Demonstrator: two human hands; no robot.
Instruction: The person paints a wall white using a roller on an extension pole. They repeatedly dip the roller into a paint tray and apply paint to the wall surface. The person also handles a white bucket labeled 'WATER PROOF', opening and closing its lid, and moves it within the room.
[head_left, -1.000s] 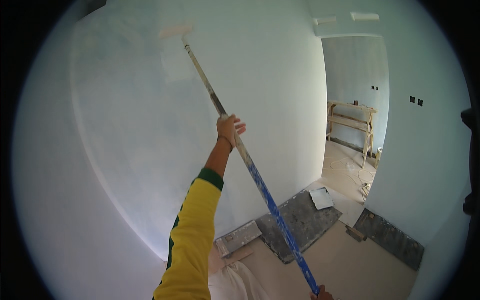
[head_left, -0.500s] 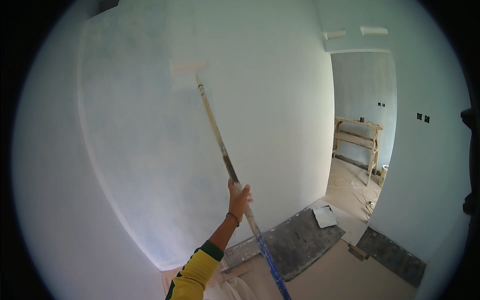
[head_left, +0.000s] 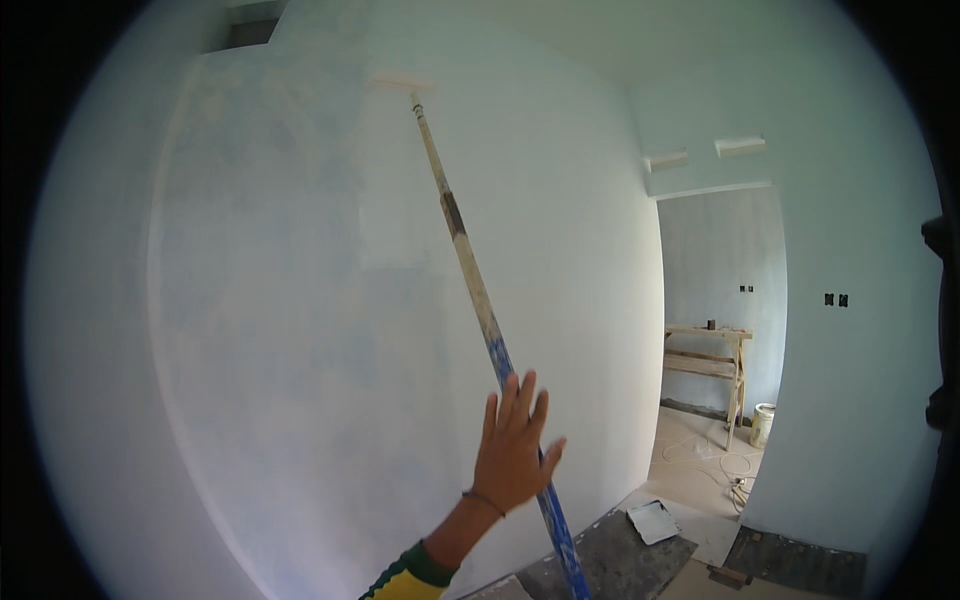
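Observation:
A long extension pole (head_left: 470, 270) slants up the pale wall (head_left: 570, 300), beige in its upper part and smeared blue lower down. At its top, a paint roller (head_left: 403, 84) rests against the wall, pinkish and faint at this distance. My left hand (head_left: 515, 460) lies over the blue stretch of the pole with fingers spread, not wrapped round it; a dark band circles its wrist. My right hand is out of view. The pole's bottom end runs off the lower edge. Around the roller's track the wall looks whiter than the blotchy bluish area to its left.
On dark boards (head_left: 610, 565) along the wall's foot lies a white paint-marked tray (head_left: 653, 521). Through the doorway at right stand a wooden trestle (head_left: 705, 365) and a bucket (head_left: 763, 425), with a cable (head_left: 738, 490) on the floor. Dark outlet holes (head_left: 836, 299) mark the right wall.
The roller has moved higher up the wall. My left hand has loosened from its grip on the pole and opened, now lower along it at the blue part. The view has tilted upward.

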